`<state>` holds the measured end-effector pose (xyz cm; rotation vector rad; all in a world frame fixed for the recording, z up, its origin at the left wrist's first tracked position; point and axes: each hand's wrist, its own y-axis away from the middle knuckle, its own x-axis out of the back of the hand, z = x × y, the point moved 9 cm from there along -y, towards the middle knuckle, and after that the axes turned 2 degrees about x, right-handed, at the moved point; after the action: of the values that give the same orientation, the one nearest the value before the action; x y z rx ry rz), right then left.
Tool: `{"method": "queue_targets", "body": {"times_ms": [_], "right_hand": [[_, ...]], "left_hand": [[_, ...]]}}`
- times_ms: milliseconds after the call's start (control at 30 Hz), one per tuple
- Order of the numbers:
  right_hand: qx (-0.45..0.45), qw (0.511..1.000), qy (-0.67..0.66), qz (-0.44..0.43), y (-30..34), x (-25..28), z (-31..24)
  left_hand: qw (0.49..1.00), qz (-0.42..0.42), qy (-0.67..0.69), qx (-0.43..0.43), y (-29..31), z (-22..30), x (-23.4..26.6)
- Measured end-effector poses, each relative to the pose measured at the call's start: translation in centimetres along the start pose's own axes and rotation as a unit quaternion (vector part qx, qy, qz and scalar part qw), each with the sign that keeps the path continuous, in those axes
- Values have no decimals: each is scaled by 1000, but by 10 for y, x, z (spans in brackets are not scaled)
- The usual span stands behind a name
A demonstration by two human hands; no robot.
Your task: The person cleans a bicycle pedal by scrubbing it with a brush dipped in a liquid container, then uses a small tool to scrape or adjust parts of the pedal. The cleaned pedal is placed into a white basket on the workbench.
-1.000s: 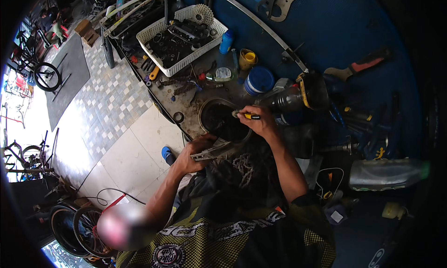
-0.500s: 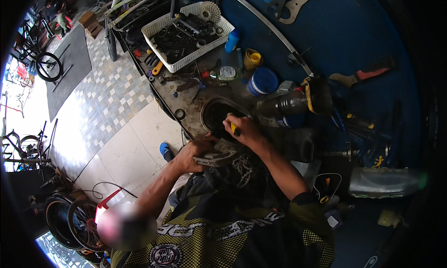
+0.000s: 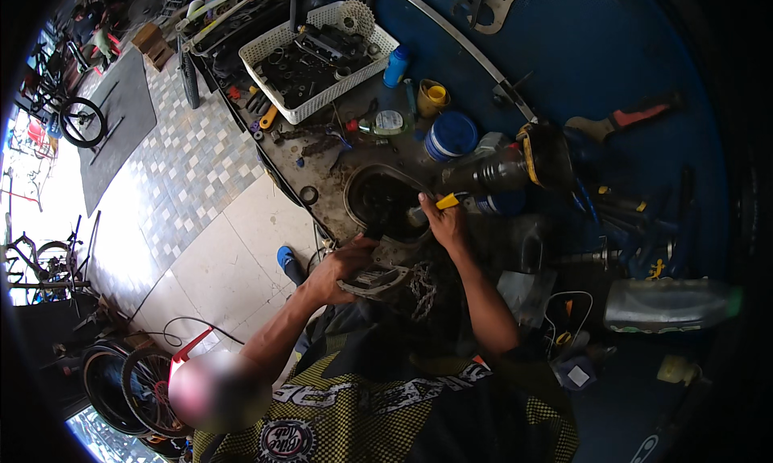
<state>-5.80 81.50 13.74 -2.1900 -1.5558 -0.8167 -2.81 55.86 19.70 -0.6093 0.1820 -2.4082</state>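
Evidently both hands are busy: the left hand (image 3: 342, 271) is closed around one end of a grimy grey slotted metal part (image 3: 375, 283), which sticks out to the right of its fingers, toward the body. The right hand (image 3: 448, 225) grips a brush (image 3: 448, 200) by its yellow handle, thumb and fingers pinched round it, with the brush head pointing left, over the near right side of a round basin (image 3: 351, 199). Whether the bristles touch anything I cannot tell. That basin, dark inside, sits just beyond the left hand and to the left of the right one. Between the forearms, right beside the metal part, hangs or lies a dirty chain (image 3: 423, 290); which of the two is unclear. Just beyond the right hand a dark clear-walled bottle (image 3: 481, 174) lies on its side, and past it stands a blue-lidded tub (image 3: 453, 133), with a yellow cup (image 3: 432, 97) farther off. Well ahead of the left hand, a white basket (image 3: 299, 113) holds loose parts and a sprocket cassette (image 3: 357, 18). A black ring (image 3: 308, 195) rests on the bench, ahead and a little left of that same hand
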Motion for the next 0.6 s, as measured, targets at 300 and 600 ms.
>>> {"method": "queue_targets", "body": {"times_ms": [300,600], "right_hand": [[99,990,74,-72,4,7,-25],[113,990,33,-74,-37,-21,-56]], "left_hand": [[1000,1,5,17,5,-8,1],[992,-82,-98,1,-1,2,-13]]}}
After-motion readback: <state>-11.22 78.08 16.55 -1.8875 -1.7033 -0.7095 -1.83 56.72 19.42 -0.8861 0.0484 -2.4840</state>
